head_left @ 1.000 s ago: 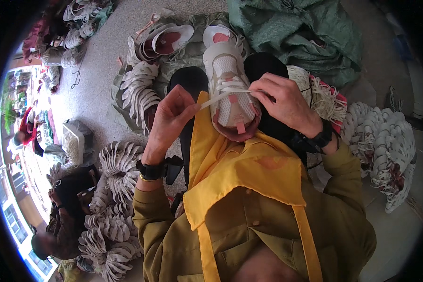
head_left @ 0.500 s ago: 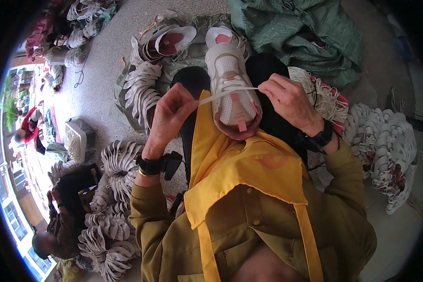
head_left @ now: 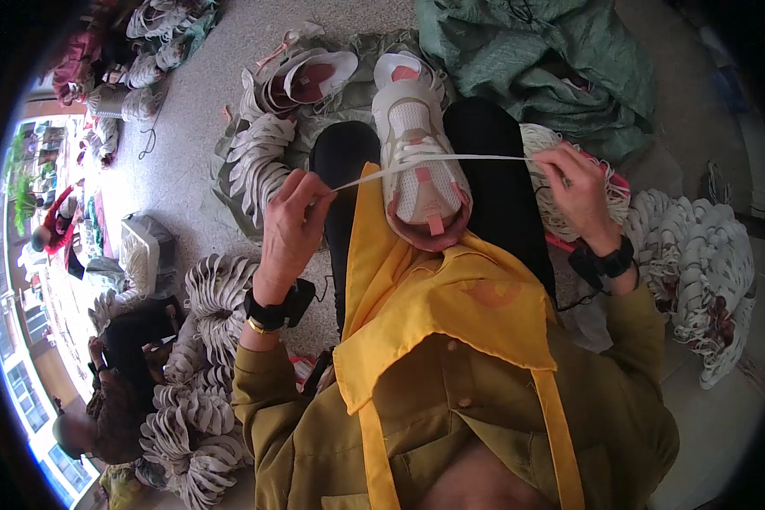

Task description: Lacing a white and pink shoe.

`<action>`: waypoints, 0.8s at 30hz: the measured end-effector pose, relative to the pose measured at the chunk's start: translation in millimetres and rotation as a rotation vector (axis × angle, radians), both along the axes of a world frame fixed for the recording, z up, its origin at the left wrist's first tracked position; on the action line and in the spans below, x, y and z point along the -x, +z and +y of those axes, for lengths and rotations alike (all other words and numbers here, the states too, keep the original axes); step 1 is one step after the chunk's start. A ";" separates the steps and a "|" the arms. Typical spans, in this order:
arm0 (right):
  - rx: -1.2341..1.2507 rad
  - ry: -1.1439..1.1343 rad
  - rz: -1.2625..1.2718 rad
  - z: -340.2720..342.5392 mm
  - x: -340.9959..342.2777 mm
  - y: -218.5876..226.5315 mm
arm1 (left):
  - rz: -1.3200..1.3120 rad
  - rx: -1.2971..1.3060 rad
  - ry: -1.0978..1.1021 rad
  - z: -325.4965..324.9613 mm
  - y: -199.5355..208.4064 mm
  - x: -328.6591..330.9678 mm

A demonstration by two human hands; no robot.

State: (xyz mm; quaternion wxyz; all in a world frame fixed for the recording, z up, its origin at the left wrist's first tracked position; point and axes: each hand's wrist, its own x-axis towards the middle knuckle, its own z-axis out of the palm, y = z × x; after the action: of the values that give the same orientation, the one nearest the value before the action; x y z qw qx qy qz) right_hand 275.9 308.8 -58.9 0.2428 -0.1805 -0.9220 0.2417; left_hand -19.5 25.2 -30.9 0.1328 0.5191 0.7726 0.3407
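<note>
A white shoe upper point(head_left: 412, 127) with pink trim lies between my knees, its toe pointing away and its pink-lined heel toward me. A flat white shoelace point(head_left: 472, 156) runs across it, threaded through its eyelets and stretched taut to both sides. My left hand point(head_left: 292, 217) pinches one lace end, left of the shoe and over my left thigh. Out to the right, beyond my right knee, my right hand point(head_left: 576, 189) pinches the other end. Neither hand touches the shoe. Part of its toe rests near more uppers on the far side.
Beside the left knee curves a row of stacked shoe uppers point(head_left: 259, 161). A bundle of white laces point(head_left: 546, 144) lies right of my knee. More uppers are piled at the right point(head_left: 688, 272) and left point(head_left: 217, 293). A green sack point(head_left: 535, 64) spreads at far right. Another person point(head_left: 115, 399) sits at left.
Both hands have moved apart, the left one leftward and down, the right one well to the right. The lace is now pulled longer and straighter across the shoe.
</note>
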 end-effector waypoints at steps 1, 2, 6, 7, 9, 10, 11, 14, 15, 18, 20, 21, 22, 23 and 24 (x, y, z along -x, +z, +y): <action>-0.015 -0.027 -0.004 4.3 -6.9 0.2 | 0.006 -0.009 0.009 -5.2 -2.5 3.3; 0.040 -0.073 -0.018 8.7 -14.8 -1.6 | 0.012 -0.019 0.018 -9.3 -2.8 5.5; 0.036 -0.178 -0.039 27.3 -49.2 -4.8 | 0.143 -0.018 0.048 -22.9 9.9 11.2; 0.030 -0.196 -0.031 32.7 -56.5 -9.9 | 0.184 -0.009 0.069 -26.7 10.7 12.3; 0.058 -0.246 -0.029 41.0 -69.9 -15.1 | 0.275 0.014 0.120 -36.5 14.9 14.6; 0.090 -0.278 -0.032 41.7 -76.8 -14.9 | 0.274 0.010 0.120 -41.0 15.3 18.2; 0.128 -0.305 -0.031 44.1 -81.4 -17.0 | 0.337 0.025 0.138 -45.6 15.1 22.3; 0.112 -0.325 -0.034 59.5 -95.6 -28.2 | 0.366 0.078 0.237 -62.0 15.4 38.3; 0.140 -0.346 -0.031 66.5 -101.0 -33.8 | 0.361 0.106 0.276 -70.0 15.9 47.0; 0.149 -0.390 -0.086 86.7 -114.5 -43.9 | 0.352 0.118 0.381 -98.0 10.4 74.0; 0.267 -0.435 -0.049 104.8 -133.1 -59.8 | 0.399 0.059 0.390 -115.1 7.2 92.1; 0.327 -0.456 -0.032 115.0 -142.6 -66.9 | 0.395 0.064 0.413 -123.8 7.0 100.3; 0.315 -0.470 -0.049 122.9 -149.2 -67.5 | 0.413 0.075 0.430 -135.8 4.3 111.2; 0.302 -0.484 -0.066 130.2 -155.8 -68.5 | 0.431 0.086 0.445 -148.6 2.3 121.5; 0.290 -0.502 -0.084 137.2 -162.9 -69.2 | 0.398 0.112 0.503 -159.5 1.4 129.3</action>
State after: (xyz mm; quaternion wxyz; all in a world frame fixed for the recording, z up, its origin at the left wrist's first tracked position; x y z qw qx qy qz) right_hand 438.8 446.0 -128.1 0.2285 -0.4455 -0.8135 0.2957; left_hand -148.8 -134.3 -29.5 -0.0806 0.3603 0.9050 0.2115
